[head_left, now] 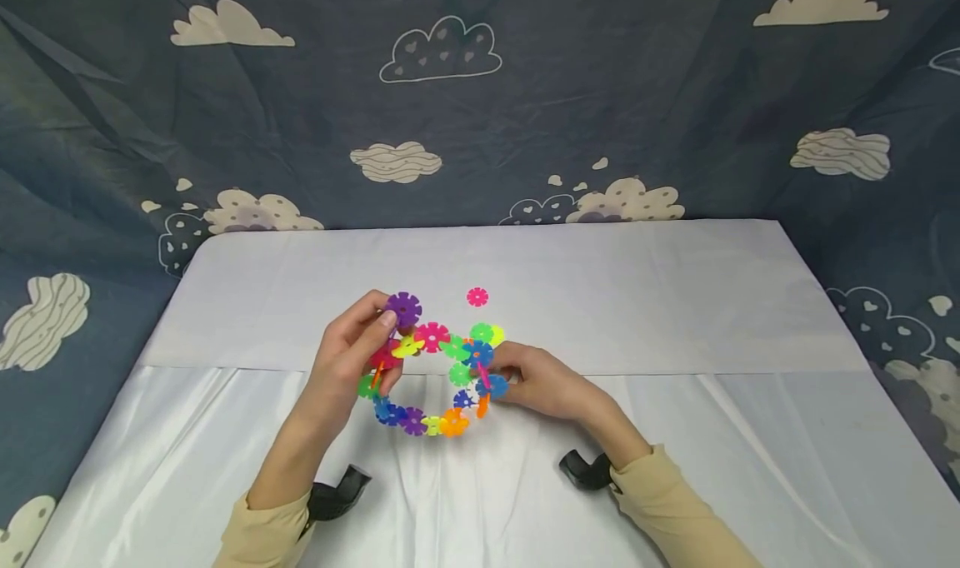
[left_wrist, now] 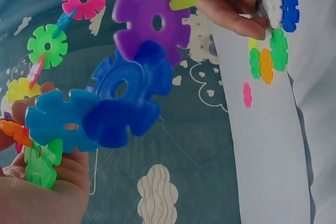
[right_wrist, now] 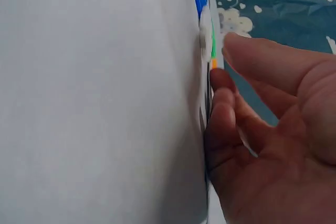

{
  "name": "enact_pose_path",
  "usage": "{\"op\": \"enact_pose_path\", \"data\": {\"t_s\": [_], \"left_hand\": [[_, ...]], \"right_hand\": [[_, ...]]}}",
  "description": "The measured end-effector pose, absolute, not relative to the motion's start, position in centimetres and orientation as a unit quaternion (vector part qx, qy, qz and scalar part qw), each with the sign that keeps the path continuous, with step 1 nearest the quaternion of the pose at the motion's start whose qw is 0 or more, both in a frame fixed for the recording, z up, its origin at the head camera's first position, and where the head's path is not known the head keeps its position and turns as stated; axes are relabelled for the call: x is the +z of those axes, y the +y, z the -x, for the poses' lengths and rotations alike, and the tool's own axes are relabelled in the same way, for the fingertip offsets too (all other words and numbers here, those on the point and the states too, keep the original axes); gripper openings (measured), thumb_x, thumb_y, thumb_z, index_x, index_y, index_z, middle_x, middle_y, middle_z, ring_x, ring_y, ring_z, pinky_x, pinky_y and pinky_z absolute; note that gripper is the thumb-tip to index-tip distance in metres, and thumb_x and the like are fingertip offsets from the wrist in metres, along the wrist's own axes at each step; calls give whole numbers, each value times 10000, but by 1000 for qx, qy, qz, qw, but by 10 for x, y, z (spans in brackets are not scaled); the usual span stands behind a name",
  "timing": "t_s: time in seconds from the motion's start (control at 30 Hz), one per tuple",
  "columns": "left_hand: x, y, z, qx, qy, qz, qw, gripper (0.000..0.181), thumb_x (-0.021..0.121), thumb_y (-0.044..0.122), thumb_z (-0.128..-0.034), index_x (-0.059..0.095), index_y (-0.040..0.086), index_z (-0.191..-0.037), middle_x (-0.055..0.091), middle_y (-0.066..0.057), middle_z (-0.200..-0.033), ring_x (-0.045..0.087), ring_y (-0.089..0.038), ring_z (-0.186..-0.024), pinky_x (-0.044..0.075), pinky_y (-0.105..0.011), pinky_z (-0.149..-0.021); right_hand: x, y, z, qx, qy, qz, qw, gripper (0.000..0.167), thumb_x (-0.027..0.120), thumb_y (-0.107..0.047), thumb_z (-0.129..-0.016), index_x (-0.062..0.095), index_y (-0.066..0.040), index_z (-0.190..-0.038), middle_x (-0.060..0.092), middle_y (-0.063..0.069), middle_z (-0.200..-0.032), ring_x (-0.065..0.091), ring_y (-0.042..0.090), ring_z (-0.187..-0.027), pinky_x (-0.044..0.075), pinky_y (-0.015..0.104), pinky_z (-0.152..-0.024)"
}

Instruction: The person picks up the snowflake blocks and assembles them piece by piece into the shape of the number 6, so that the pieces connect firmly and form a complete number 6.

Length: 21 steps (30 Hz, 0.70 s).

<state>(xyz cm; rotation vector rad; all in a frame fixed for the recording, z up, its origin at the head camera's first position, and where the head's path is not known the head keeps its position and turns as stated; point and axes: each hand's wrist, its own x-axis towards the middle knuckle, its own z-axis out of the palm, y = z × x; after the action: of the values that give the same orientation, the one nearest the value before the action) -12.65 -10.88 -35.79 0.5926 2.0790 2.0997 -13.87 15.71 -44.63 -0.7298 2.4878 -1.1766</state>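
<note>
Long disc chain linked, closure unclear; left hand grips it. Right hand loosely bent, looks empty, near loose discs unjoined, mid-counter.

one linked-disc chain, seven loose discs in left wrist view, two sleeves, one table

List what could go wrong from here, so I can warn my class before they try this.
The left hand grips the chain at one side, so the discs farther from that grip might sag and a joint could slip apart.

The right hand is at the loose discs close by the chain, so it could bump it.

The pink disc lying apart might be overlooked.
</note>
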Motion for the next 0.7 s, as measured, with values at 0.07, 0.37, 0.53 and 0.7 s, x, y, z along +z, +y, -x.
{"op": "enact_pose_path", "data": {"t_s": [0.07, 0.37, 0.53, 0.7], "left_hand": [[-359, -109, 127, 696, 686, -198, 71, 197, 443, 197, -1052, 499, 8, -1059, 517, -127, -838, 446, -265, -428, 458, -293, -463], [-362, -109, 130, 696, 690, -183, 77, 209, 461, 228, -1051, 499, 22, -1041, 480, -174, -780, 442, -284, -426, 445, -300, -460], [-365, -108, 131, 691, 695, -183, 80, 197, 470, 218, -1049, 518, 27, -1057, 484, -152, -759, 449, -271, -432, 449, -292, -464], [-369, -105, 130, 680, 701, -199, 82, 173, 494, 183, -1045, 557, 33, -1102, 464, -138, -754, 472, -265, -465, 459, -288, -495]], "right_hand": [[-447, 154, 138, -392, 873, 256, 138, 195, 776, -26, -819, 697, -92, -985, 522, -39, -923, 506, 164, -820, 448, 274, -717], [-446, 149, 135, -340, 896, 244, 148, 227, 776, -104, -835, 669, -170, -1024, 497, -64, -894, 486, 138, -828, 433, 292, -711], [-447, 152, 137, -369, 888, 232, 147, 193, 741, -24, -833, 665, -121, -982, 558, -65, -887, 525, 151, -812, 463, 285, -724], [-445, 161, 143, -445, 864, 193, 135, 167, 643, 81, -842, 663, -63, -924, 621, -6, -815, 559, 165, -737, 488, 279, -685]]}}
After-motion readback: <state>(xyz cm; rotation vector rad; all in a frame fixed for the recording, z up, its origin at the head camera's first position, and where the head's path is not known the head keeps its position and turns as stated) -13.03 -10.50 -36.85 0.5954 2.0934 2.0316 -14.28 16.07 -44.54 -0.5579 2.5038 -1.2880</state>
